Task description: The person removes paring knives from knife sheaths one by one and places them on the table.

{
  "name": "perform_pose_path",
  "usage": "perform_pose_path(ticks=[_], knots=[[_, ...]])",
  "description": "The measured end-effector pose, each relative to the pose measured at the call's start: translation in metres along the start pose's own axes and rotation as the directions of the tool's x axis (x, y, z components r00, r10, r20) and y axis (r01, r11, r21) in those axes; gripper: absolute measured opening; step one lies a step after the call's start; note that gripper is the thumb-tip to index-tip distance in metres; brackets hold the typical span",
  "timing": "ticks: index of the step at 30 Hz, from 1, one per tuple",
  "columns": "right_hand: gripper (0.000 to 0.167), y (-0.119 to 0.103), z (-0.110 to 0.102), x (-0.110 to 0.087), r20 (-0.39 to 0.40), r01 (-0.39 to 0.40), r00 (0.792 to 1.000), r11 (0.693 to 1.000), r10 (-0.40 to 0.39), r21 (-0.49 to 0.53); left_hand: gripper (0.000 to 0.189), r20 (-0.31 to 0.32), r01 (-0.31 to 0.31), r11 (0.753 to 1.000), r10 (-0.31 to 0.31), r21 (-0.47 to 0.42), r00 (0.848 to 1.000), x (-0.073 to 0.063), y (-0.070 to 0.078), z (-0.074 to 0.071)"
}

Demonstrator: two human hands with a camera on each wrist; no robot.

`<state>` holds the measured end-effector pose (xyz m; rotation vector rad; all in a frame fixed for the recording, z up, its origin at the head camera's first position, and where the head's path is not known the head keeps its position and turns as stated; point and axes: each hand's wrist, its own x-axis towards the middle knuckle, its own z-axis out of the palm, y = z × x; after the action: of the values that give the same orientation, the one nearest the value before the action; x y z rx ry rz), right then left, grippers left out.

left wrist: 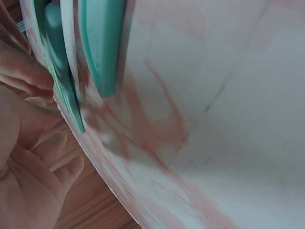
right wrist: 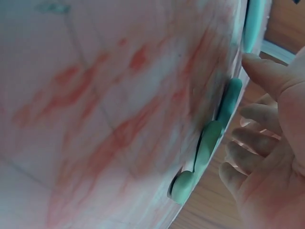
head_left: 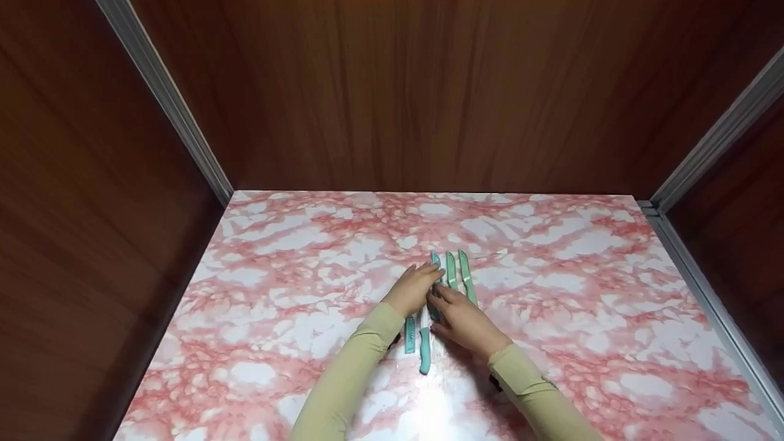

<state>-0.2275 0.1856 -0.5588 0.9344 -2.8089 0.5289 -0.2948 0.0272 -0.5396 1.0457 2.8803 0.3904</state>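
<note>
Several slim knives in teal and green lie side by side on the table. My left hand (head_left: pixel 414 290) reaches over the row from the left, its fingertips at the blade of a teal knife (head_left: pixel 435 258). Close beside it, my right hand (head_left: pixel 463 316) rests over that knife's handle, partly hiding it, its fingers loosely bent in the right wrist view. To the right lie two green knives (head_left: pixel 451 268) with their blades pointing away. A teal handle (head_left: pixel 425 351) and a flat teal piece (head_left: pixel 410 335) stick out below the left hand, their far ends hidden.
The table (head_left: pixel 275 263) has a red-and-white marbled top. Brown wood-look panels (head_left: pixel 392 98) rise behind it and at both sides, with grey metal strips (head_left: pixel 177 104) at the corners. Bright glare lies on the near part of the tabletop.
</note>
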Motion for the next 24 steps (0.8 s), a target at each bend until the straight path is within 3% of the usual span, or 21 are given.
perform_pose_path(ticks=[15, 24], knots=[[0.057, 0.0031, 0.0004, 0.0026, 0.014, 0.044, 0.999, 0.998, -0.044, -0.037, 0.047, 0.058, -0.038, 0.994, 0.032, 0.104, 0.998, 0.0078, -0.0012, 0.0048], [0.04, 0.0095, 0.0066, 0.0077, -0.058, 0.111, 0.992, 0.991, -0.115, -0.069, 0.046, 0.009, -0.064, 0.996, 0.063, 0.07, 0.998, 0.0083, -0.0021, 0.0073]])
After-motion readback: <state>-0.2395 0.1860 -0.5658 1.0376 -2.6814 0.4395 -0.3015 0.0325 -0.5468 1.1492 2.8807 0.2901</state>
